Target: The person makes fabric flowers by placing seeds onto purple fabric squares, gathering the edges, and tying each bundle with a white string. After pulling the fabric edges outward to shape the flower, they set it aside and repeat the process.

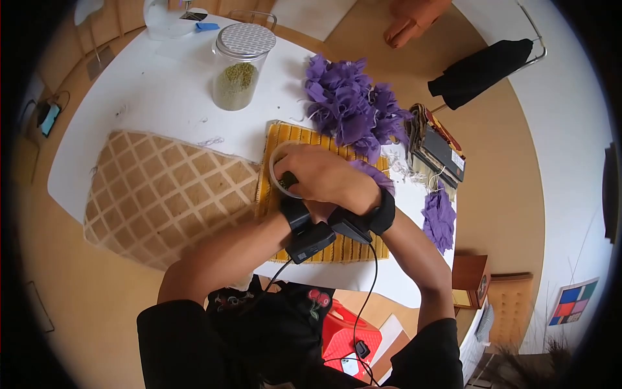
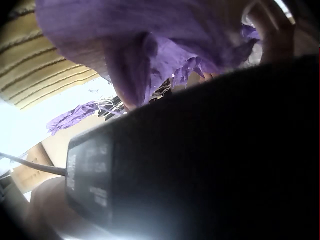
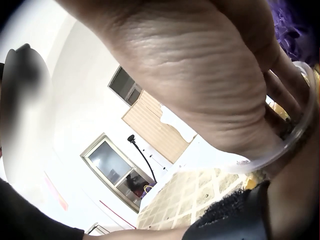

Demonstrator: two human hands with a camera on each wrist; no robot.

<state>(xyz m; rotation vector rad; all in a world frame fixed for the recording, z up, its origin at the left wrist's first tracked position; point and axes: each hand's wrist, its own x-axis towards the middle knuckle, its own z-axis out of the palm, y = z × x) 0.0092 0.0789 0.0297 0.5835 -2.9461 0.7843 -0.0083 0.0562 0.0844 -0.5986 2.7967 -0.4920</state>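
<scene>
We see a black top [image 1: 262,347] on this person. Its left sleeve [image 1: 170,347] and right sleeve [image 1: 433,353] are black too, and both stop above the elbow. Low on the front we spot two red cherries [image 1: 319,297] with green bits, and a small pale and red pattern [image 1: 234,300] to their left. A black strap [image 1: 296,214] goes round the left wrist, and a wide black band [image 1: 384,212] goes round the right. Each wrist has a black box, and the left box [image 1: 311,243] has a tiny pale label [image 1: 301,257]. We see a thin black cord [image 1: 275,277] from the left box and another black cord [image 1: 374,266] from the right box [image 1: 350,226]. One strap part [image 3: 225,209] looks fuzzy.
</scene>
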